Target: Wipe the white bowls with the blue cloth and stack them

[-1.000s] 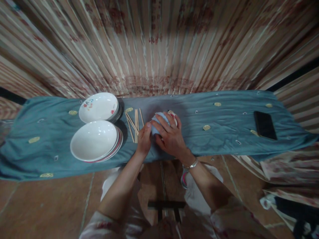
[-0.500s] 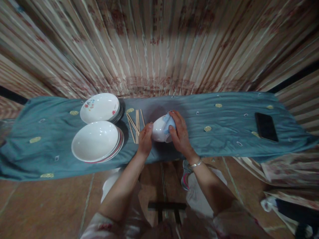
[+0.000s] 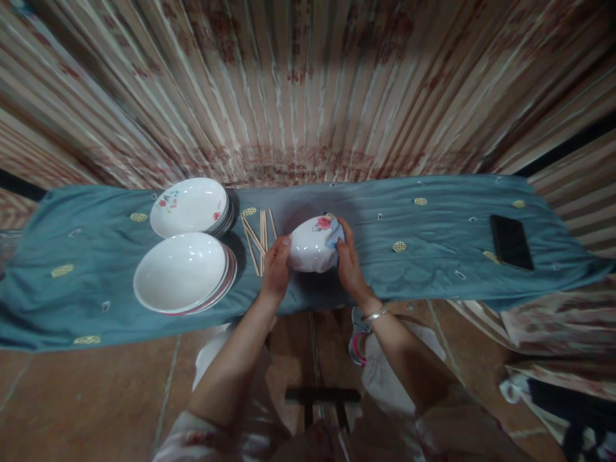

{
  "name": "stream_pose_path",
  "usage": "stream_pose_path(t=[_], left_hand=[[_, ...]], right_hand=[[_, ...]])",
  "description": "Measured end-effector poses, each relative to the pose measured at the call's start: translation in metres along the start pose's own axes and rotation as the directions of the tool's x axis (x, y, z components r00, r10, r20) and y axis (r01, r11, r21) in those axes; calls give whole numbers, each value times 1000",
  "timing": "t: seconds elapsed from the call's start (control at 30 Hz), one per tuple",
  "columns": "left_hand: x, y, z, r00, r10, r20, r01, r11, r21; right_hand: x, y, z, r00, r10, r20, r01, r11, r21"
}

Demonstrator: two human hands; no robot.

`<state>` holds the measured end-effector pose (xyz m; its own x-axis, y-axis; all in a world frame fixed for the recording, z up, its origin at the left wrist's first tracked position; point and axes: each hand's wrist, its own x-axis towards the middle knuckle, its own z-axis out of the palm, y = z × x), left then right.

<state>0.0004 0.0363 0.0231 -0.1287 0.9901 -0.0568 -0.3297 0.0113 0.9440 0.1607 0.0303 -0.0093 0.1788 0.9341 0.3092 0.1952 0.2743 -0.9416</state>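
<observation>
The left hand (image 3: 277, 263) grasps one side of a white flowered bowl (image 3: 310, 247), thumb uppermost, while the right hand (image 3: 352, 263) pinches a pale blue cloth (image 3: 335, 236) against the other side. The bowl is tilted between them near the middle of the tabletop (image 3: 433, 276), closer to its front edge than its left or right end; whether it touches the surface cannot be told.

The likeliest mishap is a slip: the glazed wall looks smooth, and cloth bunched under the right grip could slide and leave the left holding the weight alone. A bowl dropped near the front edge could roll off onto the tiled floor (image 3: 120, 391). The loose chopsticks (image 3: 263, 224) lie just beside the left hand, so a sideways knuckle could scatter them towards the stacked bowls (image 3: 180, 273) near the front left.
</observation>
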Motion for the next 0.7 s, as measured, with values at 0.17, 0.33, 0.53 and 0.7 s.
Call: stream_pose_path(t=[0.17, 0.33, 0.53, 0.7], left_hand=[[1, 2, 0, 1000, -12, -21, 11, 1000, -28], [2, 1, 1, 999, -23, -42, 19, 996, -84], [3, 0, 2, 997, -22, -79, 13, 992, -122], [3, 1, 2, 996, -38, -81, 27, 991, -129]], right_hand=[[-3, 6, 6, 993, 111, -35, -106, 987, 124], [-6, 7, 12, 976, 197, -89, -179, 968, 176], [-10, 6, 14, 956, 276, -95, -250, 943, 220], [-6, 3, 11, 951, 292, -101, -267, 941, 207]])
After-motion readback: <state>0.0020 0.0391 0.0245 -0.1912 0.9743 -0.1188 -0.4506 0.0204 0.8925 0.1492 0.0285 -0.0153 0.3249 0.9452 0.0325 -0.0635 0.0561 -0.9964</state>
